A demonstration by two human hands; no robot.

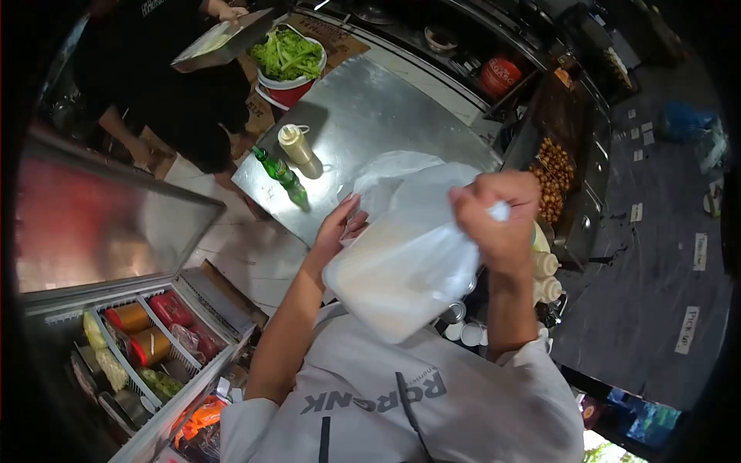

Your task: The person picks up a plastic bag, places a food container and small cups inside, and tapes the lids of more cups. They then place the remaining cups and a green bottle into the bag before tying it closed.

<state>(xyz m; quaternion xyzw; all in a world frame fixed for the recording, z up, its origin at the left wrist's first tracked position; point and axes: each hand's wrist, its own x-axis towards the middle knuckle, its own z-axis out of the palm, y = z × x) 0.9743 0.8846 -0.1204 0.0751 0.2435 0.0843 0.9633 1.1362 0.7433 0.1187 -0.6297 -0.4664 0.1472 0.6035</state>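
A translucent white plastic bag (417,255) hangs tilted in front of my chest. Inside it shows a pale, box-shaped bulk with rounded corners, whose contents the film blurs. My right hand (500,224) is closed in a fist around the gathered top of the bag, and a white tuft of plastic pokes out of the grip. At the bag's left side, my left hand (338,229) has half-curled fingers against the loose plastic; part of them is hidden behind it. On the metal table beyond stand a green glass bottle (282,177) and a cream-coloured squeeze bottle (293,143).
Lettuce (287,54) fills a bowl at the table's far end, near a co-worker holding a metal tray (220,45). An open chest fridge (147,339) with food packs lies left. Right are a tray of brown morsels (553,177), squeeze bottles (545,266) and a dark counter (656,239).
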